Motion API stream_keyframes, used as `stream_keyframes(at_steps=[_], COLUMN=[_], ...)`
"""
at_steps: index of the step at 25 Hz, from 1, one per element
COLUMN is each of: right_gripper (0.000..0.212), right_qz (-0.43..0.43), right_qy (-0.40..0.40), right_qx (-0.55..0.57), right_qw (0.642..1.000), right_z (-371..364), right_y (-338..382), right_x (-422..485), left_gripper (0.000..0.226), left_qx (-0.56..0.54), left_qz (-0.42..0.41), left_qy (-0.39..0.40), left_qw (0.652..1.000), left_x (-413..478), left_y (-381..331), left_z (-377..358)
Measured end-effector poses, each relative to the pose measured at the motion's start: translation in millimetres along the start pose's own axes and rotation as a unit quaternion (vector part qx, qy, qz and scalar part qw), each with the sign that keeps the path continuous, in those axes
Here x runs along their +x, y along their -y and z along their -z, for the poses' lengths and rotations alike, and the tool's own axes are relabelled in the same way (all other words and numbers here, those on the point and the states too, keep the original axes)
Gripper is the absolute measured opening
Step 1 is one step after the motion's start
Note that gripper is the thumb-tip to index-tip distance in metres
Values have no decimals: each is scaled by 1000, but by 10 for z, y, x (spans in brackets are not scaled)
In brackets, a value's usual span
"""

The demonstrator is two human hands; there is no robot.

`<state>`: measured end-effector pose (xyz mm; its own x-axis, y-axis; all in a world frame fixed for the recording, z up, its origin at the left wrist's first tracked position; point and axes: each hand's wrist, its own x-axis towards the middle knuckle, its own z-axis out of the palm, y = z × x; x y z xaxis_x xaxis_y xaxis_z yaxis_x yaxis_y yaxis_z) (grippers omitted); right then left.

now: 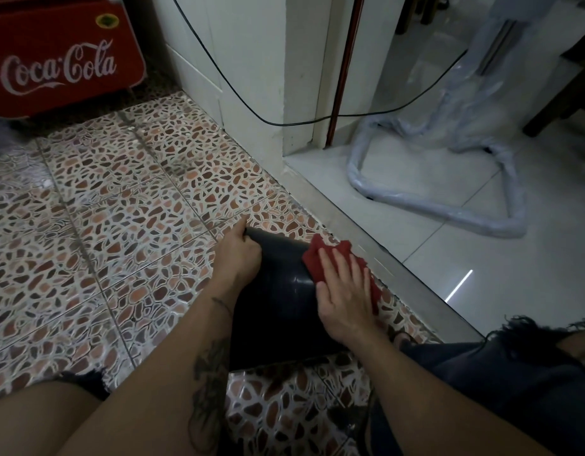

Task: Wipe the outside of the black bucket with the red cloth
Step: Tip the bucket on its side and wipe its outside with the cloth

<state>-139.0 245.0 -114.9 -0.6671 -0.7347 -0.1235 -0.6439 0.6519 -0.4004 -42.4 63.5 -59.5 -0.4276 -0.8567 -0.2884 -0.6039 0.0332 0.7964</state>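
Lying on its side on the pebble-patterned tile floor (120,209), our smooth black plastic bucket (278,291) points away; left hand (240,255) grips its far rim, right hand (342,291) presses the crumpled red cloth (320,255) flat, fingers spread, on its right flank.

Pebble-pattern floor (113,205) left of and beyond black bucket (278,291): open, wide passage up to red Coca-Cola crate (61,57) at far left corner. Right of bucket: narrow strip only, then metal threshold (366,232). White wall corner (251,77) with hanging black cable (218,74) blocks far side. Past threshold, wrapped frame (449,205) occupies pale tiles. Near edge: bare thigh (38,419), denim-clad leg (501,380) hem bucket in.
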Motion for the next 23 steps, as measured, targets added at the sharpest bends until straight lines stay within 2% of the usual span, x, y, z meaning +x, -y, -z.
stream_keyframes(at_steps=[4, 5, 8, 10, 14, 16, 19, 23], right_gripper=[65, 64, 60, 58, 51, 48, 43, 39], right_qz=[-128, -117, 33, 74, -45, -59, -71, -108], right_qy=[85, 99, 80, 54, 54, 56, 31, -8], right_qx=[9, 17, 70, 90, 50, 69, 175, 347], right_qw=[988, 988, 994, 992, 996, 994, 982, 931], right_z=[141, 154, 90, 98, 240, 258, 304, 545], right_y=[233, 363, 557, 429, 81, 49, 131, 306], right_x=[457, 489, 288, 187, 272, 267, 252, 351], left_gripper=[60, 59, 56, 55, 49, 47, 50, 57], left_qx=[-45, -47, -57, -51, 1, 29, 56, 123], left_qz=[12, 14, 3, -12, -55, -71, -113, -250], left_qy=[-28, -38, -54, -52, -58, -54, -45, -45], left_qw=[999, 998, 997, 997, 997, 996, 991, 959], left_x=[-101, -140, -210, -216, -279, -268, -195, -140], left_y=[87, 94, 80, 84, 35, -13, -144, -487], left_z=[12, 12, 14, 8, 7, 31, 135, 322])
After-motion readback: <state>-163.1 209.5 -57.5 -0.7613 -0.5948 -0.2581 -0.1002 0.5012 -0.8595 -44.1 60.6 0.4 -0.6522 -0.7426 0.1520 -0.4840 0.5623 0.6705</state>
